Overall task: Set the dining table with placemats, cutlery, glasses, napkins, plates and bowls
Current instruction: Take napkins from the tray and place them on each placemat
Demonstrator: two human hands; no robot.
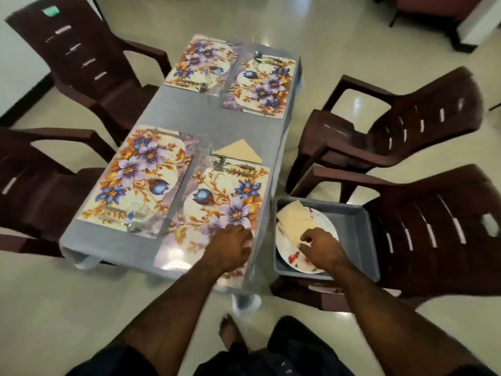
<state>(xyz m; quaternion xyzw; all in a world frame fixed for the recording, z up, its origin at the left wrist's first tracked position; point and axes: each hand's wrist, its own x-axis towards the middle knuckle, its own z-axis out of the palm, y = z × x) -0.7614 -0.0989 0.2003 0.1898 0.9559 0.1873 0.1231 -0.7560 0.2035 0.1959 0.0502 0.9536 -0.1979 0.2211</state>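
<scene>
- we find the left hand [233,246] resting knuckles-up on the near right placemat [217,210], fingers curled under at the table edge; whether it pinches anything we cannot tell.
- our right hand [321,246] is over the grey tub [349,221] on the near chair [433,229], fingertips closed on the lower edge of a cream napkin [295,221] that lies on the white plate [322,264].
- four floral placemats are down on the table [238,126]; forks [225,165] lie at the top of the near right mat, with a folded napkin [240,153] just beyond them. cutlery shows faintly on the other mats – too blurred to count. glasses look present but transparent and indistinct.
- risk: the plate carries red smears, so the napkin may pick up a stain if dragged across it.
- risk: the tub sits on a chair seat, not a table – a sideways tug on the napkin could shift the plate or tip the tub.
- risk: the near right mat overhangs the table corner; weight from the left hand could slide it off.
- materials: the mats look glossy and stiff, rectangular; the tablecloth is matt grey; the chairs are moulded dark brown plastic with slotted backs; the napkins look thin and soft.
</scene>
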